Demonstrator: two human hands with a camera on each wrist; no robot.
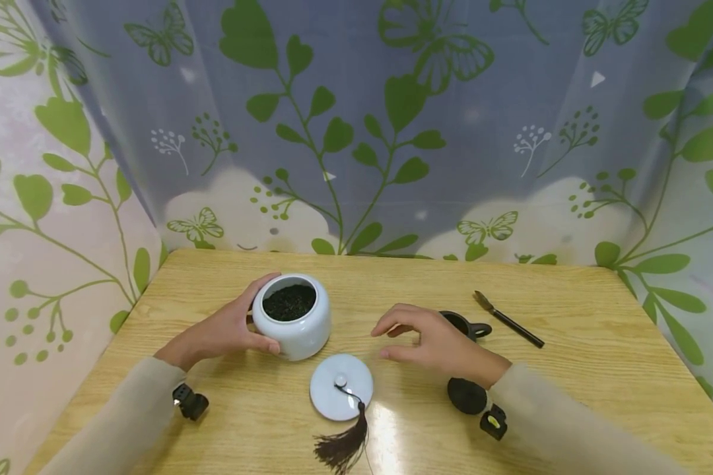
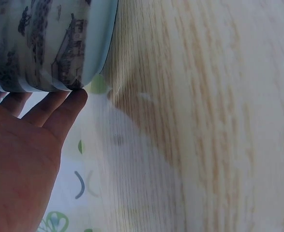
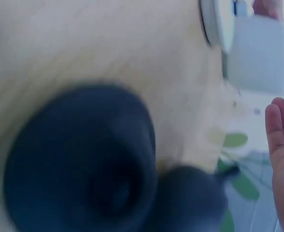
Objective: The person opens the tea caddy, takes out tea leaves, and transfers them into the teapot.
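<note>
A white ceramic jar (image 1: 300,335) with an open top holds dark dried tea leaves (image 1: 289,303). My left hand (image 1: 228,326) grips its left side, thumb at the front and fingers behind. In the left wrist view, the jar (image 2: 59,48) shows a printed building scene above the fingers. My right hand (image 1: 430,340) hovers to the right of the jar, fingers loosely bent and holding nothing. Partly hidden behind it is a black teapot (image 1: 460,322) with a side handle. Between the hands and nearer to me lies the white jar lid (image 1: 333,396), with a brown tassel (image 1: 346,442) on its knob.
A black round lid (image 1: 467,397) lies below my right wrist. At the right rests a thin dark-handled tool (image 1: 513,323) with a brownish tip. The wooden table (image 1: 600,376) ends at a patterned curtain (image 1: 356,132). Large dark shapes in the right wrist view are blurred.
</note>
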